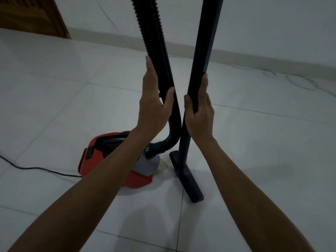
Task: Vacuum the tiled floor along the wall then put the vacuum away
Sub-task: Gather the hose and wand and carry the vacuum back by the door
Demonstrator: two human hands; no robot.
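Two hands grip the vacuum (116,159) parts above the canister: left hand (154,104) closed on the hose (156,57), right hand (199,111) closed on the wand (203,51). Nozzle (189,180) rests on the floor (254,160) just beside the canister. Keep the wand upright and gather the hose alongside without kinking it.

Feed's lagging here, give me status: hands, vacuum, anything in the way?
Left hand on ribbed hose, right hand on wand. Red canister and floor head on tiles. Power cord trailing left.
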